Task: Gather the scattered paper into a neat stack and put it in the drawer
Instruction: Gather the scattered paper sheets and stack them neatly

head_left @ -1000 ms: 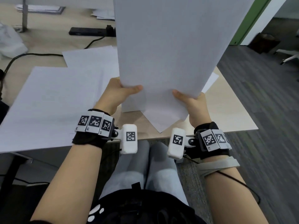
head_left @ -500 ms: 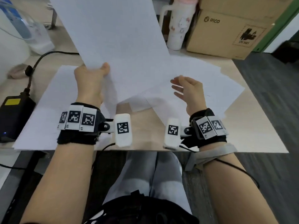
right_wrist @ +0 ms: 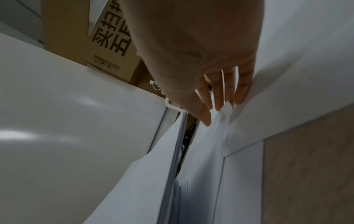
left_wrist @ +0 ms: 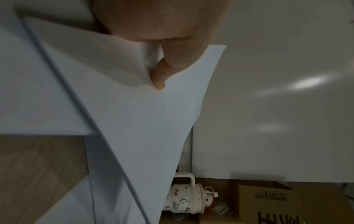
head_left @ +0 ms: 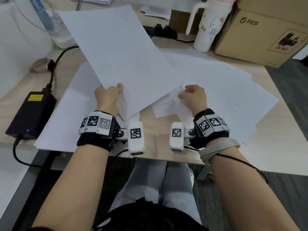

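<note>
the left hand (head_left: 108, 97) pinches the near edge of a held stack of paper (head_left: 120, 59), thumb on top, lifting it tilted above the desk (head_left: 160, 137). the right hand (head_left: 195, 95) rests with its fingers (right_wrist: 220, 97) on the corner of loose sheets (head_left: 216, 90) spread on the right of the desk; whether it grips them is unclear. more paper (head_left: 66, 114) lies flat on the left. a hello kitty tumbler (head_left: 210, 30) and pico box (head_left: 260, 35) stand at the far right, a power adapter (head_left: 31, 112) at the left.

held sheets (head_left: 120, 59) — white, blank, tilted up off the desk (head_left: 160, 130), lower corner pinched | loose sheets (head_left: 225, 90) — white, overlapping, fanned flat on the desk, right and left of the held sheets
</note>
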The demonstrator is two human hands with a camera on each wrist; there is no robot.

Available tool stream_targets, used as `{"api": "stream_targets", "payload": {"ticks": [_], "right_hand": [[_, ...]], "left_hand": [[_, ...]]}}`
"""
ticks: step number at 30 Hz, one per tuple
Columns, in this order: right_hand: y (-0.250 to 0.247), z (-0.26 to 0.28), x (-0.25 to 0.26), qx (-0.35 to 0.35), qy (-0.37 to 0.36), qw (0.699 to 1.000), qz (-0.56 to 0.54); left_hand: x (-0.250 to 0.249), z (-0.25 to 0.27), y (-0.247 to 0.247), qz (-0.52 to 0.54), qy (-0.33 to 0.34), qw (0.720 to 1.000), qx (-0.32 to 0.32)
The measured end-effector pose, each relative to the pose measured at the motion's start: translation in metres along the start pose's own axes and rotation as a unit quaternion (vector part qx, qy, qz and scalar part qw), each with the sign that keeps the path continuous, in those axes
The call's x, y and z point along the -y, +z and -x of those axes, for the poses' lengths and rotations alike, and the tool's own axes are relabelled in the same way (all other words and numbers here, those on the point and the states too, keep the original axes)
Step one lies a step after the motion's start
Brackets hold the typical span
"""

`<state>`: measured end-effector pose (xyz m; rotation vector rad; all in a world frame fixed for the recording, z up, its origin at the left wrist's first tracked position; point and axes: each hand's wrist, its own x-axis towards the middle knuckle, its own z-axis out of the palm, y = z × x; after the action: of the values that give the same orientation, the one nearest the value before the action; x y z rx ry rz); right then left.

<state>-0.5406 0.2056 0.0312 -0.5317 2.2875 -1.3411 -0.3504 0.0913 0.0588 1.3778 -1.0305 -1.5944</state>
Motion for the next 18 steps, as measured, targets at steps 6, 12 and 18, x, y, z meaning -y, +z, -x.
{"api": "stream_targets", "payload": {"ticks": [6,12,18], "right_hand": [[0.012,-0.005,0.007,0.019,0.02,0.999,-0.034],[0.016,0.001,0.012,0.05,0.001,0.997,-0.063],[0.002,0.009,0.031,0.019,-0.078,0.994,-0.078]], "left_hand": [[0.003,-0.003,-0.002,-0.007,-0.013,1.0,0.009],[0.005,-0.004,-0.004,0.008,-0.015,1.0,0.002],[0.003,-0.003,-0.006,0.01,-0.02,1.0,-0.01]]}}
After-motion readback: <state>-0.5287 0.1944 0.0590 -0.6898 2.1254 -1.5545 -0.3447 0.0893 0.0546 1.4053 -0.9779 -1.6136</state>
